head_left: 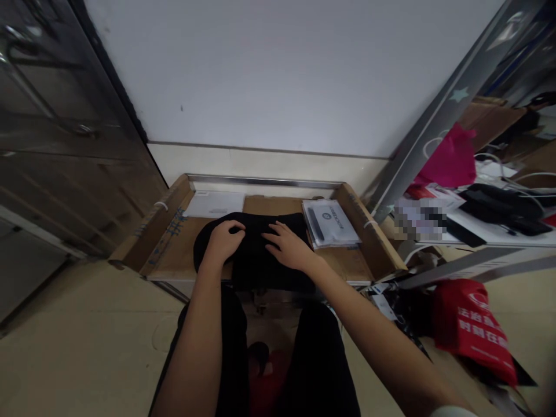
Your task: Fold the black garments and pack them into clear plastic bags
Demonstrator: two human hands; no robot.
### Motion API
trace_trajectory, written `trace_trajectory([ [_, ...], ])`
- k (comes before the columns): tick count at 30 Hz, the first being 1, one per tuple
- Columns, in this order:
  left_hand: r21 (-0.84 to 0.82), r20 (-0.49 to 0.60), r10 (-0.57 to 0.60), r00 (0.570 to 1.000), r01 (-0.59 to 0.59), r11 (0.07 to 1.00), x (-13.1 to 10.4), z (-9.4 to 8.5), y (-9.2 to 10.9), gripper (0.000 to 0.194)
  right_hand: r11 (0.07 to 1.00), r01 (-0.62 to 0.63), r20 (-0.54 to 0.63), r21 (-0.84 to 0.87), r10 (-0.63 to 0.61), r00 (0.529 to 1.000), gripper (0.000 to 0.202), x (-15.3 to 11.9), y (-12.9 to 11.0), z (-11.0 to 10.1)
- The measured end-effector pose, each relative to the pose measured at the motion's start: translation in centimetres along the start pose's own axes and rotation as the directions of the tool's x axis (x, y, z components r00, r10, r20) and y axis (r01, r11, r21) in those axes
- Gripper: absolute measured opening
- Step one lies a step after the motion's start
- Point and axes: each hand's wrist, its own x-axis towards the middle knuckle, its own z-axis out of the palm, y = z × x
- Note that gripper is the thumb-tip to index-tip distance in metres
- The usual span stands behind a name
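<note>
A piece of black cloth (269, 272), its exact kind not clear, lies bunched on the cardboard-lined table before me and hangs over the front edge. My left hand (225, 242) rests on its left part, the thumb and forefinger curled together in a pinch at the cloth. On the right part lies my right hand (287, 246), palm down with its fingers spread. Behind the cloth at the left is a white flat packet (217, 202). To the right, a stack of clear plastic packaging bags (332, 223) with dark print sits beside the cloth.
Raised cardboard sides (365, 231) wall the table left and right. A white panel (286, 75) stands behind it, and a metal door (56, 116) at the left. Rightward are a cluttered white desk (490, 234), a pink bag (452, 156) and a red bag (473, 330) below.
</note>
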Motion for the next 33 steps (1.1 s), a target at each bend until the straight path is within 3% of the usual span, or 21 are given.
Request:
trace_trajectory([
  [5, -0.104, -0.017, 0.167, 0.986, -0.168, 0.98, -0.2, 0.2, 0.5, 0.051, 1.0, -0.008, 0.024, -0.023, 0.009, 1.0, 0.046, -0.1, 0.5, 0.2],
  [10, -0.062, -0.049, 0.203, 0.978, -0.206, 0.977, -0.1, 0.6, 0.3, 0.073, 0.997, -0.072, -0.069, 0.037, 0.074, 0.995, 0.052, -0.5, 1.1, -0.3],
  [15, 0.035, -0.219, 0.207, 0.953, -0.204, 0.978, 0.1, -0.1, -0.1, 0.064, 0.944, -0.157, -0.258, 0.29, 0.235, 0.937, 0.086, -1.9, 2.4, 0.8],
  [19, 0.101, -0.279, 0.293, 0.915, -0.275, 0.956, -0.2, 0.0, 1.3, 0.052, 0.868, -0.114, -0.304, 0.483, 0.289, 0.908, 0.093, -2.6, 2.9, 2.3],
  [23, 0.123, -0.231, 0.389, 0.892, -0.369, 0.921, -1.3, 2.2, 4.1, 0.038, 0.742, -0.06, -0.313, 0.668, 0.354, 0.881, 0.094, -2.7, 3.3, 3.2],
  [29, -0.063, 0.033, 0.435, 0.9, -0.433, 0.899, -3.1, 6.2, 7.2, 0.027, 0.583, -0.037, -0.273, 0.812, 0.435, 0.858, 0.084, -2.7, 4.2, 3.5],
  [31, -0.141, 0.028, 0.397, 0.917, -0.39, 0.91, -2.7, 6.4, 7.0, 0.021, 0.555, -0.053, -0.258, 0.83, 0.466, 0.846, 0.08, -2.7, 4.4, 3.5],
  [33, -0.159, -0.063, 0.28, 0.958, -0.286, 0.945, -1.9, 6.1, 6.0, 0.019, 0.542, -0.072, -0.247, 0.837, 0.491, 0.835, 0.078, -2.7, 4.5, 3.5],
])
